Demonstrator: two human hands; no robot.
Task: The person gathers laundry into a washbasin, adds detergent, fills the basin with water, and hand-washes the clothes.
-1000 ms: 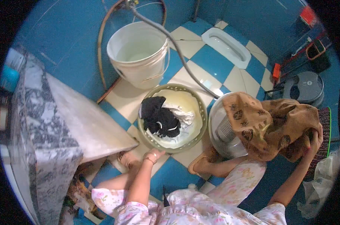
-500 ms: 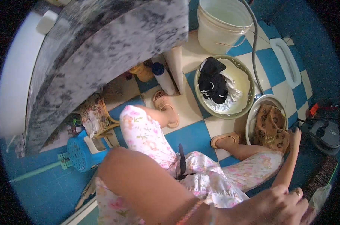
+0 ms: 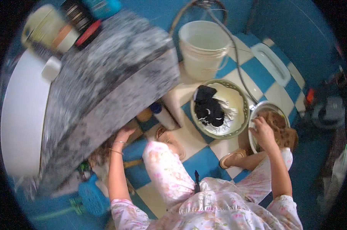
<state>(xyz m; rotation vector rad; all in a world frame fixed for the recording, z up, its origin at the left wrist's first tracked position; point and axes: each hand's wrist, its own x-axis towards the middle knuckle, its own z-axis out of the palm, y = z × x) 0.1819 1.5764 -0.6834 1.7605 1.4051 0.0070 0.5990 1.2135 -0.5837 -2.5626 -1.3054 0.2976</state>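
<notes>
My left hand (image 3: 124, 134), with bangles at the wrist, reaches beneath the edge of the grey marbled slab (image 3: 120, 92). Its fingers are blurred and partly hidden, near an orange container (image 3: 144, 114) and a white bottle with a blue cap (image 3: 162, 116). My right hand (image 3: 264, 134) hovers over the left rim of a metal basin (image 3: 252, 142), fingers apart and loosely bent, with nothing seen in them. A brown patterned cloth (image 3: 277, 124) lies in that basin and hangs over its near right rim. Beside it, a green basket-like tub (image 3: 196, 124) holds black and white cloths (image 3: 209, 108).
A whitish bucket (image 3: 202, 57) of water stands beyond the tub, and a grey hose (image 3: 240, 73) runs down between them and the white floor fixture (image 3: 272, 63). A blue perforated plastic item (image 3: 93, 195) lies at left. Containers (image 3: 51, 28) top the slab.
My left arm, which reached across to the lower right, is now at the left under the slab. My right hand has moved from the basin's right side to its left rim. The view has shifted.
</notes>
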